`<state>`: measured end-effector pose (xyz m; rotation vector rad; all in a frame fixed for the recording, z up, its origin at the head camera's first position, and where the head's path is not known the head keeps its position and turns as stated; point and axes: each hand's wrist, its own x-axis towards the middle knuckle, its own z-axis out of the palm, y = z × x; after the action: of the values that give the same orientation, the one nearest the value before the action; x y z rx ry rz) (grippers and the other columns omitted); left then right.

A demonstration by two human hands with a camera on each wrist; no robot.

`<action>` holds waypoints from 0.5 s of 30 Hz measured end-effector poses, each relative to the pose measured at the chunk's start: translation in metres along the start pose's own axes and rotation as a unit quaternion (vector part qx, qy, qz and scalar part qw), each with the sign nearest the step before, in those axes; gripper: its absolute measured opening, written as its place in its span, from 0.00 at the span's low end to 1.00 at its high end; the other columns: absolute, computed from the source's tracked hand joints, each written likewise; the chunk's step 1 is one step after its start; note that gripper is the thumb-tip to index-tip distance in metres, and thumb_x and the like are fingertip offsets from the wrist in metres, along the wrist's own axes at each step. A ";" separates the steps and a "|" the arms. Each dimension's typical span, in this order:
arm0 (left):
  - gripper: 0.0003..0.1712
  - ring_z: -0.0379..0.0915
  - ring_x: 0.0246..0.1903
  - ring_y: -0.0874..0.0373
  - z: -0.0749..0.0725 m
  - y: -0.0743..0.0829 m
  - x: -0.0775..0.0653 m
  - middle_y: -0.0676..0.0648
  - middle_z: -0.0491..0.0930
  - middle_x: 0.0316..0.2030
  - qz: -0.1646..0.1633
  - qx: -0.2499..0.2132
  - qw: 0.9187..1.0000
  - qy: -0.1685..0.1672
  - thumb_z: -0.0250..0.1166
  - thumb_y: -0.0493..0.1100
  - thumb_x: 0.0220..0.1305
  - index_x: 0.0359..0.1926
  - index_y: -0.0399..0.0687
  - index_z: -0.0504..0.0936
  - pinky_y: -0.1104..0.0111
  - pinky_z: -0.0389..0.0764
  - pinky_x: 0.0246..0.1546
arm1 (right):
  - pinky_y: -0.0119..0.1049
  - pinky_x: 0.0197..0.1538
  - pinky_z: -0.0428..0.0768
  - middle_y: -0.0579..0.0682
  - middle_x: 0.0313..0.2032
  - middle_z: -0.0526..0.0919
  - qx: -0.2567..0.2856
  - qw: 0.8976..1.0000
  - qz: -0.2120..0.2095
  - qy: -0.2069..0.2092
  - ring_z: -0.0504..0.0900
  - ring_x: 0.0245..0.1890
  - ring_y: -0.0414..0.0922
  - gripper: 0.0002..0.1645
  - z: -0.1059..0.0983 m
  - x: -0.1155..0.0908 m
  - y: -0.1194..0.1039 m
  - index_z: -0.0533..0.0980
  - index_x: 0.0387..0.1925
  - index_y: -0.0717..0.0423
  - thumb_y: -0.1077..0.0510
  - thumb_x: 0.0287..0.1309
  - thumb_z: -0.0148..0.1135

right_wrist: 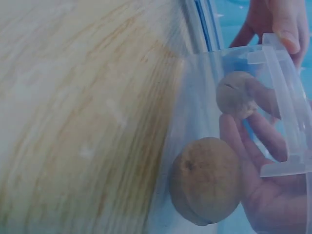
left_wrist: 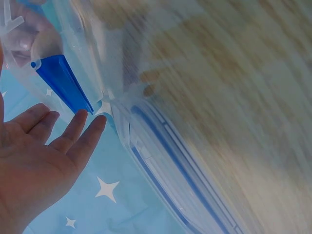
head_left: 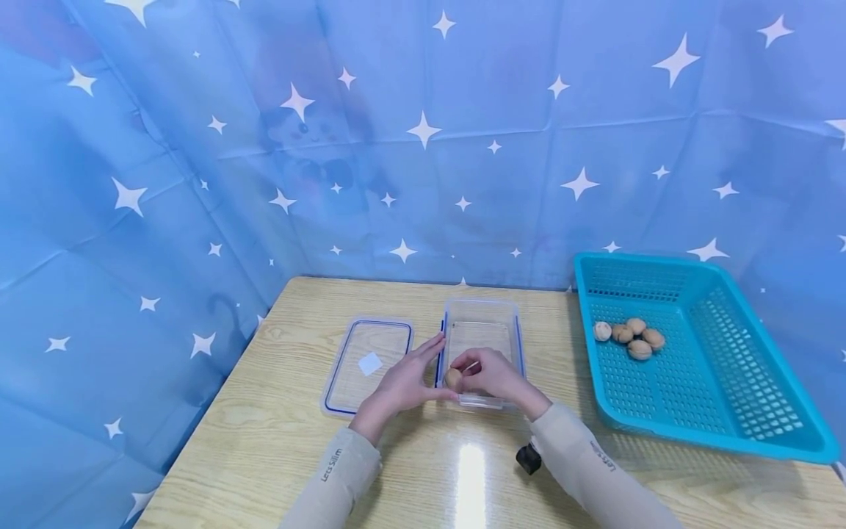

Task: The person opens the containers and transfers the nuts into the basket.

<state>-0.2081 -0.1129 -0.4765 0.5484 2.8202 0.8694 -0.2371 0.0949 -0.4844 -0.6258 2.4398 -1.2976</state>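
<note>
A clear plastic box (head_left: 485, 330) with a blue-edged rim stands in front of me. My right hand (head_left: 489, 373) reaches into its near end and pinches a walnut (head_left: 453, 379) close to the near left corner. Through the clear wall in the right wrist view, the pinched walnut (right_wrist: 236, 94) shows between the fingertips, and a second walnut (right_wrist: 207, 180) lies in the box beside that hand. My left hand (head_left: 406, 378) is against the box's left side, fingers extended along it and thumb at the near corner. Its palm and spread fingers (left_wrist: 73, 141) show in the left wrist view.
The box's lid (head_left: 390, 345), with a white square label, lies flat to the left. A turquoise basket (head_left: 700, 397) stands on the right with several walnuts (head_left: 639, 349) in it. A small black object (head_left: 528, 458) is by the right sleeve. A blue starry curtain (head_left: 423, 184) hangs behind the wooden table (head_left: 264, 441).
</note>
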 end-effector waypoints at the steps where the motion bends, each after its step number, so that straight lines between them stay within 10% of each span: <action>1: 0.61 0.53 0.76 0.45 0.000 0.000 0.000 0.55 0.49 0.79 -0.001 -0.001 1.000 -0.001 0.73 0.69 0.49 0.78 0.56 0.55 0.47 0.69 0.70 | 0.43 0.49 0.86 0.57 0.47 0.86 0.003 1.000 0.003 0.007 0.86 0.44 0.51 0.17 -0.001 0.000 -0.001 0.82 0.48 0.61 0.62 0.56 0.68; 15: 0.61 0.51 0.77 0.47 0.000 0.001 0.001 0.55 0.49 0.80 -0.009 0.000 1.000 -0.005 0.73 0.68 0.50 0.78 0.56 0.55 0.49 0.65 0.73 | 0.50 0.54 0.85 0.61 0.51 0.84 0.013 0.998 0.004 0.066 0.83 0.52 0.58 0.20 -0.047 -0.005 -0.028 0.79 0.54 0.61 0.56 0.63 0.67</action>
<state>-0.2086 -0.1120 -0.4756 0.5242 2.8113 0.8592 -0.2479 0.1162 -0.4349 -0.5408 2.5226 -1.4057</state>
